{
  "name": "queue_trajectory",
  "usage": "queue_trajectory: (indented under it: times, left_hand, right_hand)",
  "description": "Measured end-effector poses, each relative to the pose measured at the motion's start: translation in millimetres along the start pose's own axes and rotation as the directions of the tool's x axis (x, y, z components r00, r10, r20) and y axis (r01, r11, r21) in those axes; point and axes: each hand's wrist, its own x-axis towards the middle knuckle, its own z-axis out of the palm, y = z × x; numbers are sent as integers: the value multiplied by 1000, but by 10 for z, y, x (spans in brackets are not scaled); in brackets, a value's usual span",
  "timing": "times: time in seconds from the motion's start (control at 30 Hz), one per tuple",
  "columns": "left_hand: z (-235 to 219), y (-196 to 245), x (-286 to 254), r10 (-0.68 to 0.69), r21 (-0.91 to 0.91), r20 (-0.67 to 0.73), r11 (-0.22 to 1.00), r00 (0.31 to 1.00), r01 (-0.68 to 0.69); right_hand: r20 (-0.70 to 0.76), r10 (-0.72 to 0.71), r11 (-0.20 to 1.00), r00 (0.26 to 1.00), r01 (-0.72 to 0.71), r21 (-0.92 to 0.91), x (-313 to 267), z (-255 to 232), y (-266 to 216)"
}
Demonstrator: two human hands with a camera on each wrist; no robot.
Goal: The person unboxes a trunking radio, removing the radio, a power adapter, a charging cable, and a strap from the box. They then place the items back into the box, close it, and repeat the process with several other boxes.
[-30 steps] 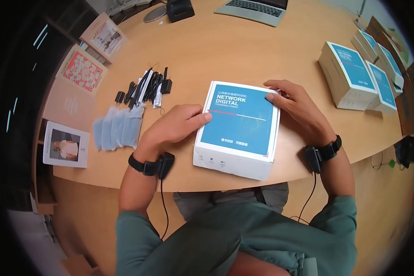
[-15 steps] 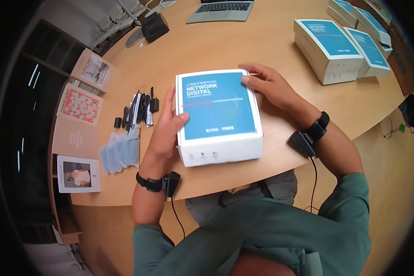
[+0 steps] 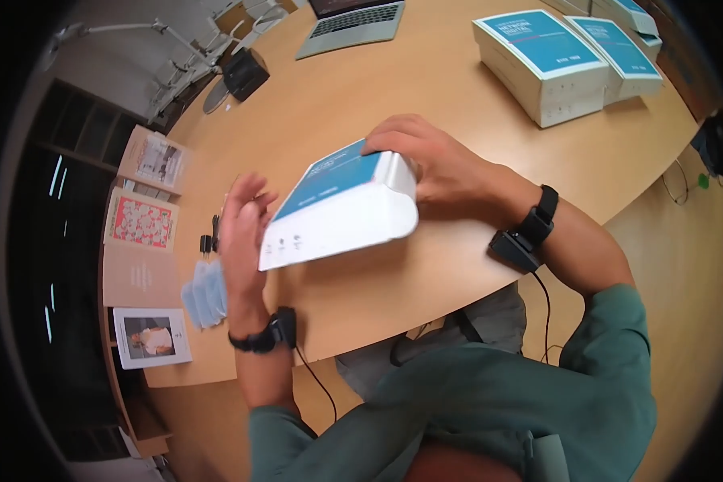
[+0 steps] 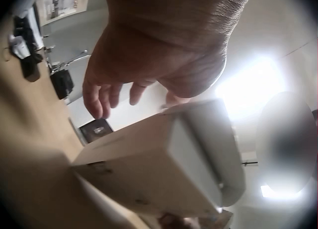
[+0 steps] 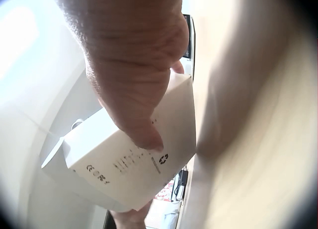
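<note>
A white box with a blue lid [image 3: 333,178] is tilted in front of me, its right side raised. My right hand [image 3: 434,157] grips its right end, fingers over the top edge. In the right wrist view the thumb presses the box's printed white side [image 5: 176,122]. A rounded white flap [image 4: 218,149] stands out from the box in the left wrist view. Close beside the box's left side is my left hand [image 3: 243,233], slightly blurred, with its fingers loosely spread.
Several similar blue-and-white boxes [image 3: 566,96] stand at the far right. A laptop [image 3: 351,32] and a black device [image 3: 245,74] are at the back. Pale blue wrapped packets [image 3: 205,293] lie on the left, beside books [image 3: 142,221] along the table's edge.
The box has gone from lid-up to tilted, its right side lifted by my right hand. My left hand has let go of its left side. The head view has shifted.
</note>
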Motion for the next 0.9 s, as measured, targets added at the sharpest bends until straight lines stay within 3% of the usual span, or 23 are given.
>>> queue_trajectory:
  times: [0.03, 0.07, 0.1, 0.13, 0.17, 0.2, 0.27, 0.37, 0.53, 0.63, 0.7, 0.73, 0.8, 0.9]
  left_hand:
    - [126, 267, -193, 311, 178, 107, 929, 944, -326]
    - [265, 526, -353, 564, 300, 253, 727, 786, -618]
    - [475, 760, -473, 562, 294, 253, 731, 787, -616]
    - [737, 978, -603, 614, 558, 465, 356, 638, -749]
    - [914, 1065, -675, 534, 650, 679, -117, 504, -751]
    - [1003, 1026, -653, 534, 651, 677, -117, 505, -750]
    - [1131, 944, -531, 563, 516, 733, -95, 382, -851]
    - [1132, 973, -455, 630, 557, 658, -40, 411, -830]
    - [1172, 964, -371, 642, 548, 675, -105, 365, -830]
    - [1219, 904, -337, 652, 566, 680, -174, 337, -806]
    - [1326, 851, -338, 668, 598, 681, -269, 301, -755]
    - [1359, 831, -350, 670, 604, 677, -272, 303, -749]
    - [1416, 794, -365, 663, 635, 645, -190, 379, -748]
    - [1437, 763, -269, 664, 646, 637, -184, 391, -741]
  right_hand:
    - [-9, 13, 1000, 1000, -13, -5, -2, 8, 19]
    - [-25, -3, 1000, 1000, 3, -10, -2, 24, 30]
    - [-33, -23, 1000, 999, 23, -16, -5, 32, 32]
    - [-27, -23, 1000, 999, 22, -18, -10, 32, 25]
    - [-42, -39, 999, 998, 38, -17, -8, 32, 15]
    - [-59, -54, 998, 997, 53, -15, -7, 39, 0]
    - [-71, -62, 998, 995, 62, -13, -21, 35, -40]
    - [-89, -28, 1000, 996, 28, -3, -31, -11, -99]
    - [-128, 2, 1000, 992, 0, 11, -50, 33, -33]
    - [-141, -26, 1000, 990, 28, 11, -53, 26, 11]
    - [-77, 35, 999, 996, -33, 26, -44, 4, 33]
    - [-73, 28, 999, 997, -26, 28, -49, 3, 32]
    - [-73, 14, 992, 997, -24, -127, -76, -14, 11]
    - [-142, -49, 998, 989, 43, -45, -16, -30, -74]
